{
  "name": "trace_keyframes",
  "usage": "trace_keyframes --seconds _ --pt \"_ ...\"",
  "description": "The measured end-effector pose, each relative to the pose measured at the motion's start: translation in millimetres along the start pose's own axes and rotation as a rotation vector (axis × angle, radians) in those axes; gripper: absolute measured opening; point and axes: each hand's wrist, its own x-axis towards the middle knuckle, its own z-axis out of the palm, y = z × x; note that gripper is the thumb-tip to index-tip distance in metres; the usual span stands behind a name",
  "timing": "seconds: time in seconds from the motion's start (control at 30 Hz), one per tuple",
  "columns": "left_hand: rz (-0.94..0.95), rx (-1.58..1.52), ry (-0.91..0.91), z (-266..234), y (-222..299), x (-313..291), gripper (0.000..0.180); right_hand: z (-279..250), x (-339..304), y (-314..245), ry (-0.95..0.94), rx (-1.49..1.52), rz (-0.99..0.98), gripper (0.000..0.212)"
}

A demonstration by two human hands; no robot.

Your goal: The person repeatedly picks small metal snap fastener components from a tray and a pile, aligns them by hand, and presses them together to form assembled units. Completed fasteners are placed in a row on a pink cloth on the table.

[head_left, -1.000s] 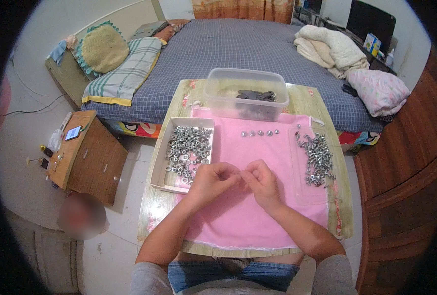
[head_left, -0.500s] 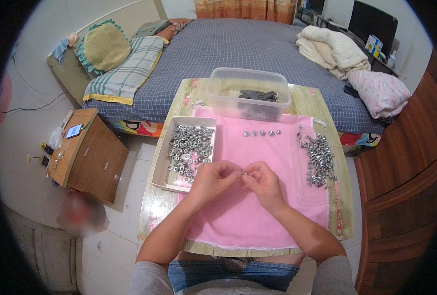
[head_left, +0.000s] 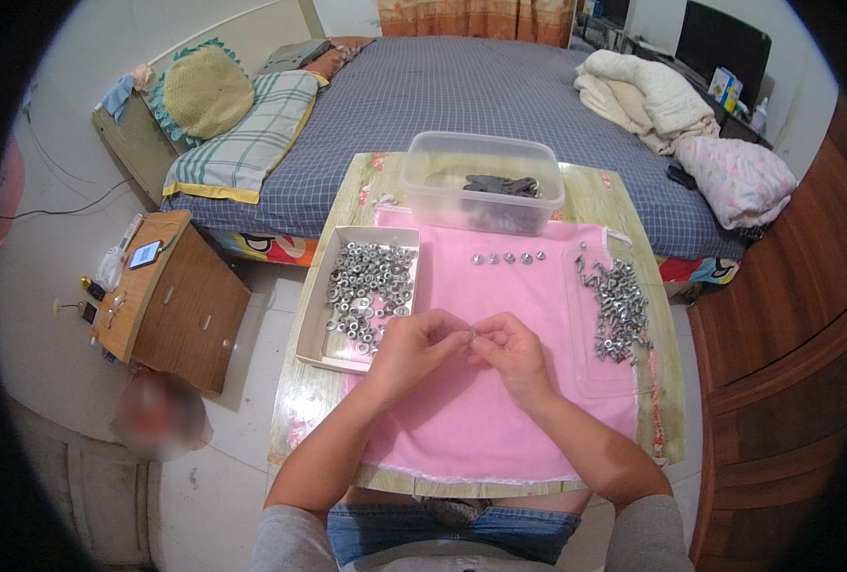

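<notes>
My left hand (head_left: 412, 351) and my right hand (head_left: 517, 357) meet over the pink cloth (head_left: 500, 429), fingertips pinched together. Between them is a small metal fastener (head_left: 472, 334), mostly covered by the fingers; whether it is a nut, a bolt or both joined cannot be told. Close by the left hand stands a white open box (head_left: 311, 324) with many loose metal nuts (head_left: 371, 276). To the right, a pile of bolts (head_left: 619, 310) lies in a shallow clear tray (head_left: 590, 381). Beyond my hands, several fasteners (head_left: 509, 257) stand in a neat row on the cloth.
A clear plastic tub (head_left: 480, 214) with dark items (head_left: 500, 186) stands at the table's far edge. Behind the table (head_left: 295, 419) is a bed (head_left: 442, 86) with a checked cover. A wooden cabinet (head_left: 194, 305) with a phone (head_left: 144, 255) on it stands at left.
My fingertips have shifted slightly around the small fastener, with the right fingers turned a little. The row, the box and the bolt pile look the same.
</notes>
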Motion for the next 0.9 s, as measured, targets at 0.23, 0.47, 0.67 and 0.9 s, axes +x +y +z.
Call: trace_keyframes --seconds 0.23,0.47,0.67,0.9 --pt "0.015 0.019 0.147 -20 3 2 0.015 -6 1 -2 -0.031 0.007 0.097 0.014" --pt "0.006 0.477 0.330 -73 -26 10 0.022 -4 2 -4 -0.014 0.000 0.131 0.013" --pt "-0.024 0.596 0.301 -73 -32 17 0.020 -6 1 -5 -0.032 -0.001 0.136 0.013" --pt "-0.018 0.592 0.301 -68 -28 19 0.012 -7 1 -4 -0.041 -0.001 0.120 0.012"
